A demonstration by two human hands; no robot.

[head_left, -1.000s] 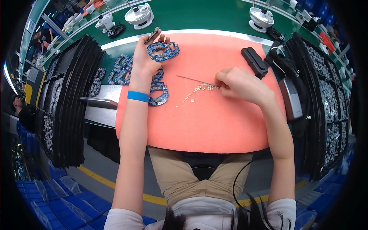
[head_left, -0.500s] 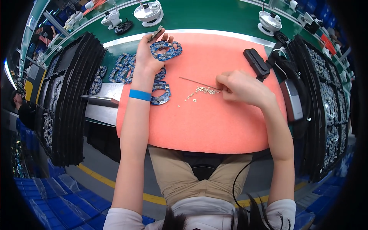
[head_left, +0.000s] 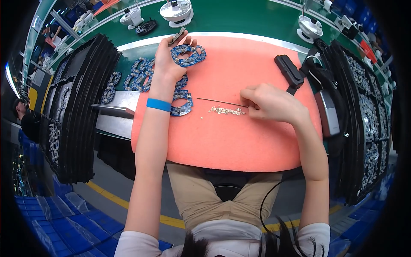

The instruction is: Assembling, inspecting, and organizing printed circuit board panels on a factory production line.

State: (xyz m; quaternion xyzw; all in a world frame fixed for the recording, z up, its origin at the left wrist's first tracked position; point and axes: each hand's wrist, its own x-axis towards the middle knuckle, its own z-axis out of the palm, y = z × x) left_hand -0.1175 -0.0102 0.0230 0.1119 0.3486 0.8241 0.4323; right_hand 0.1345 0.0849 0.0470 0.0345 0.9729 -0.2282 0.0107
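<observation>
My left hand (head_left: 168,64) is closed on a blue ring-shaped circuit board (head_left: 195,58), raised over the far left of the pink mat. A second board edge (head_left: 177,36) shows at its fingertips. Under and beside that wrist lie more blue ring boards, one of them a board (head_left: 188,105) flat on the mat. A thin dark metal rod (head_left: 218,101) is pinched in my right hand (head_left: 269,103) and points left across the mat. Just below the rod sits a loose heap of tiny pale parts (head_left: 229,111); a stray part (head_left: 201,118) lies to the left.
Tall stacks of black trays (head_left: 77,115) stand left and right, holding boards. A black device (head_left: 289,70) lies at the pink mat's (head_left: 239,145) right side, near a grey box (head_left: 329,113). White lamp-like units (head_left: 176,13) stand on the green bench behind.
The rod has swung lower at its left end and the scattered small parts are now gathered closer into the heap. My left hand keeps its hold on the board.
</observation>
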